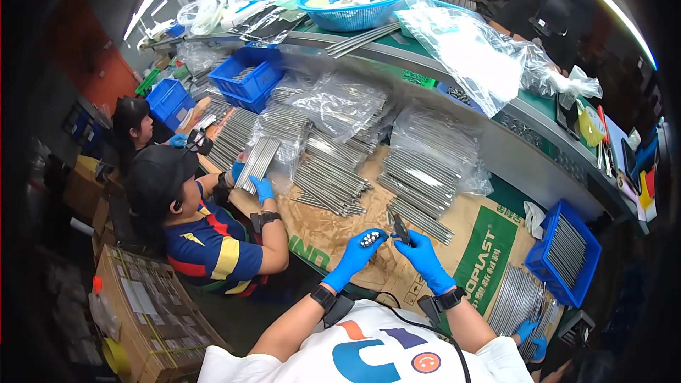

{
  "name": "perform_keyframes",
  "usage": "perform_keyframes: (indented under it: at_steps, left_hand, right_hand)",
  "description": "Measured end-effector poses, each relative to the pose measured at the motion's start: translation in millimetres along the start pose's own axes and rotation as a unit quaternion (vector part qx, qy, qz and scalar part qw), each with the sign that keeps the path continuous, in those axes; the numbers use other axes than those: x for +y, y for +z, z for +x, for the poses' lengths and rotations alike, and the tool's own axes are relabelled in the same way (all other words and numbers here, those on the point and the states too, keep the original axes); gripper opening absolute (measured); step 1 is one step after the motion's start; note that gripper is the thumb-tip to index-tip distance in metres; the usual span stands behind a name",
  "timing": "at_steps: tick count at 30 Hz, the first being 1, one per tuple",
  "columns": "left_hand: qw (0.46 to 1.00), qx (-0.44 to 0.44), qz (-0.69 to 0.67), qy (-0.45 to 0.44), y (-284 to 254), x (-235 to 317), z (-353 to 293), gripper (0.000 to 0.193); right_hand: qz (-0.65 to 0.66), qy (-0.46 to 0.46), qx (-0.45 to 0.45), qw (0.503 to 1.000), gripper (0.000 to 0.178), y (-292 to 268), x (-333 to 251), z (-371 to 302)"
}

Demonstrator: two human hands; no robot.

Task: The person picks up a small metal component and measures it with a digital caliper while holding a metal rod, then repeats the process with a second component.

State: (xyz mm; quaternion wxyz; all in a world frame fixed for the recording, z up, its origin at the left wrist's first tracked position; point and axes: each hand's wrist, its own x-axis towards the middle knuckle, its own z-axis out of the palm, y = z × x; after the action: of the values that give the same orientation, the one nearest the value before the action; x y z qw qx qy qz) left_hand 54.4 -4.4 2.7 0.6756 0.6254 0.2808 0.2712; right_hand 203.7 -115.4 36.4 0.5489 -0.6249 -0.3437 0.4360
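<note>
My left hand (353, 258), in a blue glove, is closed around a bundle of metal rods (370, 238), whose round bright ends point up at me. Close to its right, my blue-gloved right hand (423, 255) grips dark pliers (400, 228) with the jaws pointing up and away. The tool's tip lies near the bundle; whether they touch I cannot tell. Just beyond both hands, loose metal rods (422, 220) lie on brown paper (383, 269). Further back, more rods (418, 170) are partly covered by clear plastic bags (443, 131).
At left a co-worker in a dark cap (159, 177) holds a handful of rods (258, 163); another person (131, 124) sits beyond. A blue bin of rods (567, 255) stands at right, near another person's gloved hands (526, 331). A shelf with a blue basket (351, 18) crosses the back.
</note>
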Motion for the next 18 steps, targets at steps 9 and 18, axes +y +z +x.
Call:
perform_keyframes:
  at_steps: [9,18]
  left_hand:
    - [0.998,0.039,0.041,-0.023,2,-21,-15,0.025]
    - [0.998,0.023,0.030,-0.047,-4,-12,-14,0.022]
  right_hand:
    - [-0.030,-0.071,-0.044,0.996,0.035,31,-13,4]
    - [-0.072,-0.081,-0.035,0.993,0.024,19,1,21]
